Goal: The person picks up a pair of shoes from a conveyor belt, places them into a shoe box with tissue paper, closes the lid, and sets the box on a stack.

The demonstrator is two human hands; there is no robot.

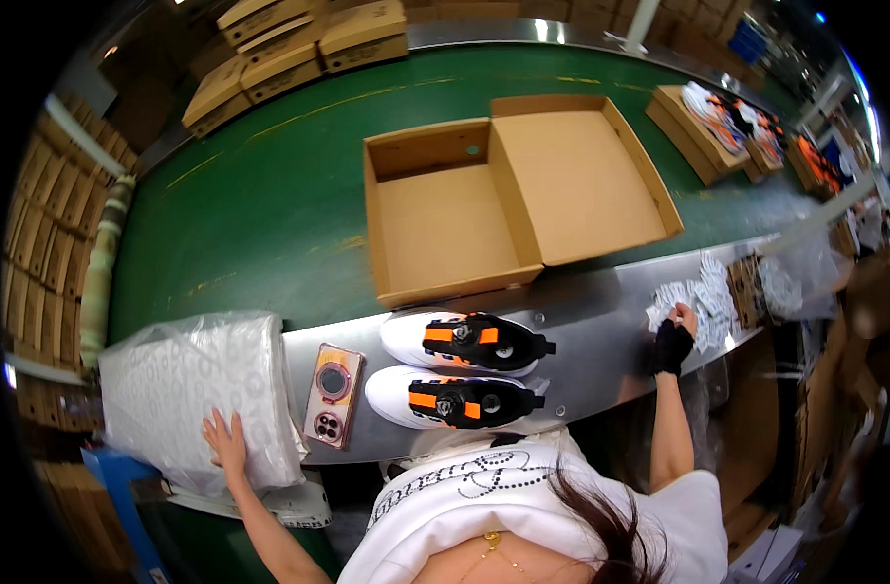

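My left hand [226, 444] lies with fingers spread on a thick stack of white printed wrapping paper [197, 389] in clear plastic. At the right, my right hand [675, 341], in a black fingerless glove, reaches the near edge of a pile of small white paper packets [706, 292]. Its fingers are bent together at the pile; what sits between them is too small to make out. Between my hands lie two white, black and orange sneakers [464, 343], side by side with toes to the left. Beyond them stands an open brown shoebox [450, 229], its lid folded back to the right.
A phone [334, 394] lies on the metal table edge [601, 321], left of the sneakers. A green conveyor belt [241, 234] runs behind. Closed shoeboxes [299, 58] are stacked at the far left. More sneakers [713, 117] rest on boxes at the far right.
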